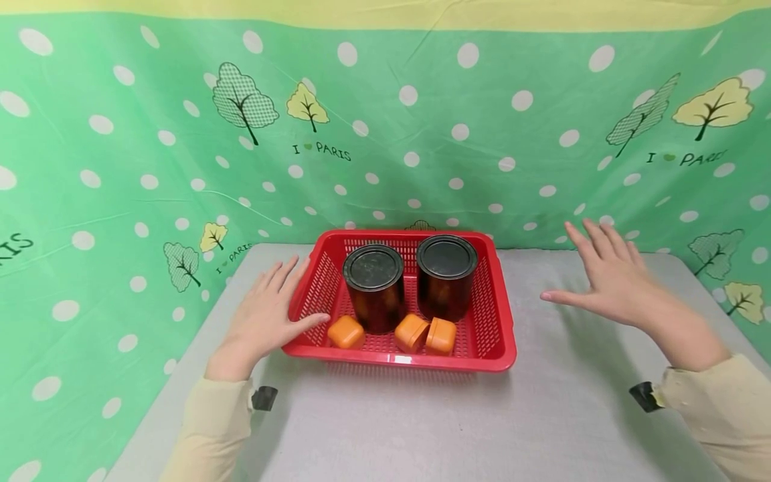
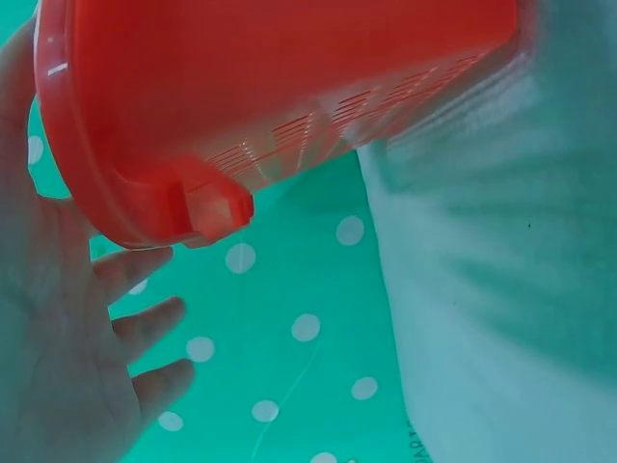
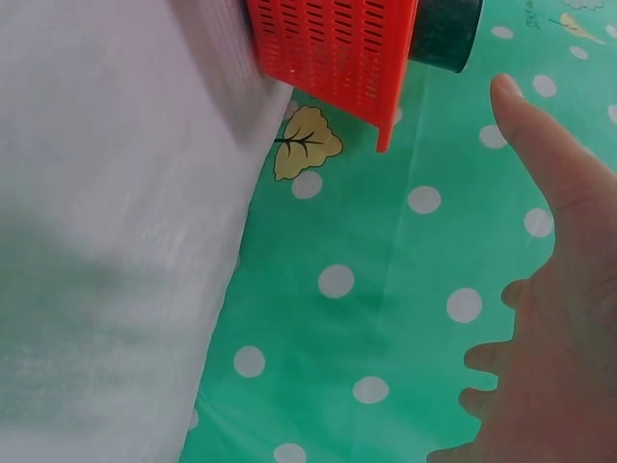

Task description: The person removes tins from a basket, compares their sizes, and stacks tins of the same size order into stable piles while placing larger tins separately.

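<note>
A red plastic basket [image 1: 501,335] with perforated walls stands on the table. Two dark brown cylindrical containers with black lids, the left one [image 1: 379,301] and the right one [image 1: 446,291], stand upright inside it. In front of them lie three small orange rounded pieces: one at the left [image 1: 347,333] and two side by side, a middle one [image 1: 411,333] and a right one [image 1: 442,337]. My left hand [image 1: 265,314] is at the basket's left rim with fingers spread and thumb over the edge; contact is unclear. Apart from the basket, at the right, my right hand [image 1: 617,281] hovers with straight fingers, holding nothing.
A pale grey cloth covers the table [image 1: 421,428]. Behind it and at both sides hangs a green curtain [image 1: 385,134] with white dots and printed trees. The basket stands close to the table's back edge. Each sleeve cuff has a dark piece at its inner side.
</note>
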`<state>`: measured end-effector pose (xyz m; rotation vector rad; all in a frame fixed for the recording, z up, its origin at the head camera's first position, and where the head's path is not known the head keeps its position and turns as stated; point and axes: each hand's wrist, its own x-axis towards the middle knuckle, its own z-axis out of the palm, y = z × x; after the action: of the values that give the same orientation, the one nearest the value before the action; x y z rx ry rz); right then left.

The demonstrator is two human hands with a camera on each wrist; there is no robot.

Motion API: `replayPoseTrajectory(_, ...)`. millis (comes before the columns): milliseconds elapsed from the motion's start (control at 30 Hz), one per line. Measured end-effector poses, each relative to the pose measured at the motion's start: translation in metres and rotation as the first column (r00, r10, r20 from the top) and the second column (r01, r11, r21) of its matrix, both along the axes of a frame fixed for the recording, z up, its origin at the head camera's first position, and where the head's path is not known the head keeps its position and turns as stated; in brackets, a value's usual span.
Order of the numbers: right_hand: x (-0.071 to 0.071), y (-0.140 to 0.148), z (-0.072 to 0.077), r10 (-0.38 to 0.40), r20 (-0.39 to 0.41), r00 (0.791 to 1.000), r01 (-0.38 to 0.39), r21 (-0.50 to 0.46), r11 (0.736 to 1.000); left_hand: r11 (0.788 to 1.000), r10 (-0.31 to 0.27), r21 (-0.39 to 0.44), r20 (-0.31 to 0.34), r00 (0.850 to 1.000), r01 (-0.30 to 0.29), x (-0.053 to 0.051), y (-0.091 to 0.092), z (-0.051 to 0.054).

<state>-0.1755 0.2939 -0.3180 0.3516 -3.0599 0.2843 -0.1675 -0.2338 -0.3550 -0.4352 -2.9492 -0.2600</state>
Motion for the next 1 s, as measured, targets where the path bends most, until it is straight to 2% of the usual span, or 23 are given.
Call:
replayPoseTrajectory(167, -0.001, -0.006, 0.002, 0.011, -0.007, 1.000, -0.011, -0.018, 1.000, 0.999, 0.013, 0.046, 0.006, 1.000, -0.013, 0.001, 0.000, -0.003)
replayPoseTrajectory(400, -0.002, -0.012, 0.004, 0.040, -0.055, 0.998, -0.044, -0.062, 0.997, 0.991, 0.044, 0.122, 0.068, 0.997, -0.052, 0.005, -0.001, -0.005)
replayPoseTrajectory(533, -0.004, -0.015, 0.004, 0.058, -0.093, 0.994, -0.064, -0.065, 0.996, 0.981, 0.042, 0.184, 0.089, 0.995, -0.057, 0.005, -0.003, -0.007)
replayPoseTrajectory(833, -0.006, -0.023, 0.005, 0.066, -0.076, 0.995, -0.072, -0.083, 0.994, 0.942, 0.056, 0.324, 0.100, 0.993, -0.086, 0.005, -0.007, -0.013)
replayPoseTrajectory(1000, -0.006, -0.028, 0.005, 0.066, -0.057, 0.996, -0.071, -0.099, 0.993, 0.904, 0.040, 0.421, 0.100, 0.994, -0.078, 0.005, -0.012, -0.019)
